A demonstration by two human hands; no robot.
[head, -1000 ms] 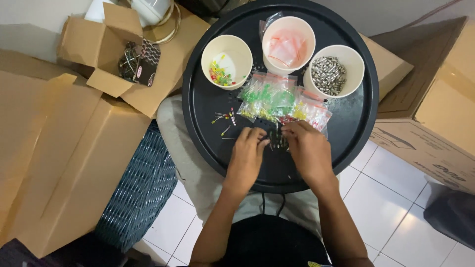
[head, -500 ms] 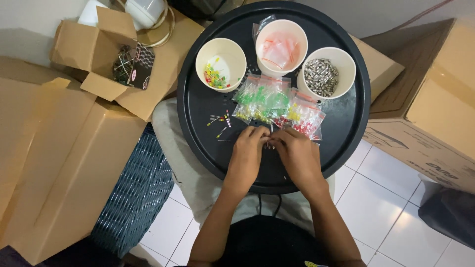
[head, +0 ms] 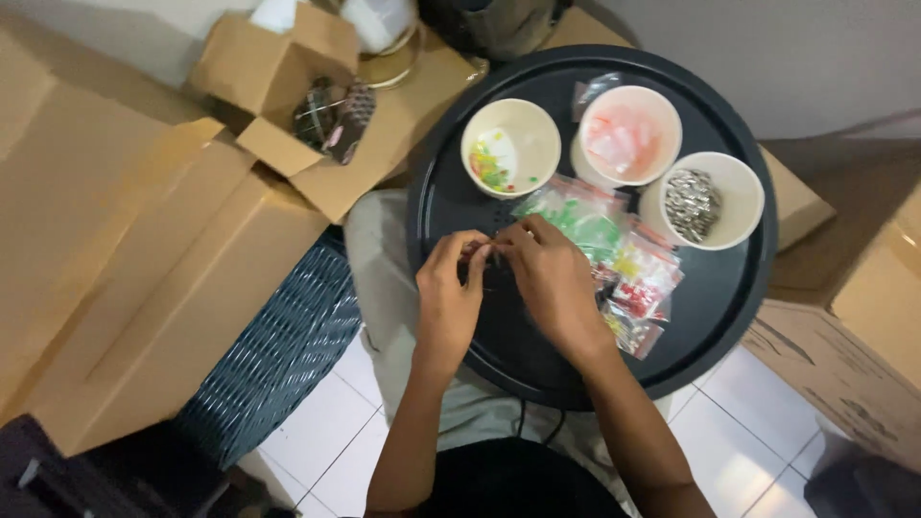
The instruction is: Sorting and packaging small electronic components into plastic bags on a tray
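Over the round black tray (head: 729, 317), the left hand (head: 449, 288) and right hand (head: 549, 273) met fingertip to fingertip, pinching something too small to identify, beside the small plastic bags (head: 614, 245).

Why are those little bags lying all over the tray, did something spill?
Nothing looks spilled. The little bags of coloured bits lie in a loose, overlapping heap on the black tray, below the three cups, which stand upright. The left hand and right hand meet fingertip to fingertip over the tray; what they pinch is too small to tell.
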